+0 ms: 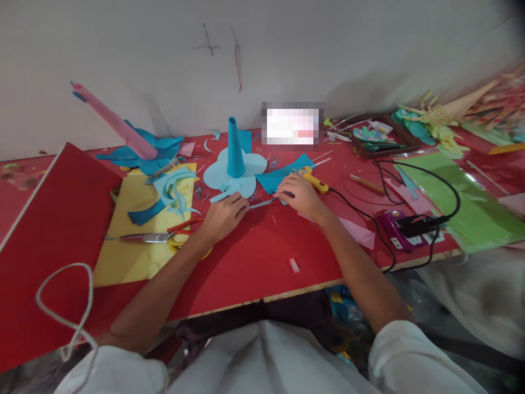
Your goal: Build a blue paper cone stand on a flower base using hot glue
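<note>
A thin light-blue paper strip [262, 204] lies low over the red table between my two hands. My left hand [226, 216] is closed on the strip's left end. At its right end, the fingers of my right hand [301, 195] are pinched together on the strip. Just beyond my hands a blue paper cone [234, 153] stands upright on a light-blue flower-shaped paper base [253, 164]. A yellow glue gun [315, 179] lies right behind my right hand. Blue paper [283, 174] is spread between the base and the gun.
Scissors [150, 237] and paper scraps lie on yellow paper [118, 262] at the left, by a pink cone [118, 123]. A purple power box [400, 230] with black cables and green sheets [463, 197] are at the right. A tray [385, 148] stands behind.
</note>
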A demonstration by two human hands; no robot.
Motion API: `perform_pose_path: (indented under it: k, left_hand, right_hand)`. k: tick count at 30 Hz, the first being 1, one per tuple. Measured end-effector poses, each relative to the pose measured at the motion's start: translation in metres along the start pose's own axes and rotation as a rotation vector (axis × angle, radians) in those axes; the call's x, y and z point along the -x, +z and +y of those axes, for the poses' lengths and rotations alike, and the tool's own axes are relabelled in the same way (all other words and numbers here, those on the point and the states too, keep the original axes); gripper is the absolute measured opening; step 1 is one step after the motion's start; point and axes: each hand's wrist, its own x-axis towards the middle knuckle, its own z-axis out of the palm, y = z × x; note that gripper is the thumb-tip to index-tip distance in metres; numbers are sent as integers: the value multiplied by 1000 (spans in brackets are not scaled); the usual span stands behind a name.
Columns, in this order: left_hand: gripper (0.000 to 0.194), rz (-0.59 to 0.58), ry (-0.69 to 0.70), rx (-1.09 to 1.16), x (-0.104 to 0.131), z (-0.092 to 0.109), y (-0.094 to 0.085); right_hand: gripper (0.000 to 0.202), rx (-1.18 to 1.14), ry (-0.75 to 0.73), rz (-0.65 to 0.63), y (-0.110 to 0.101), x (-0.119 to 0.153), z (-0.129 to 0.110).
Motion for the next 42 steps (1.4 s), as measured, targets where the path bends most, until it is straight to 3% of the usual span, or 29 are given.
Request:
perform_pose_path:
  k: [2,7,12,18,24,34,42]
  left_hand:
    - [20,-1,5,-1,0,0,0]
    - [21,-19,-3,-6,-1,0,-1]
    - [24,-25,11,8,0,0,0]
    - [29,-42,50,26,1,0,2]
    - [27,-36,34,39,1,-2,3]
    - [28,-39,6,51,0,0,-1]
    - [25,1,-18,40,1,0,-2]
  right_hand:
    - [18,-29,17,14,0,0,-2]
    - [29,-93,29,29,-2,0,-13]
    - [44,-94,-71,-131,8,-2,-28]
    - [33,-38,-122,-206,24,-4,-34]
    - [31,-16,-107,-197,18,-4,-31]
    - [33,-7,-54,-148,10,-3,-22]
    - [36,11,54,114,-10,-1,-12]
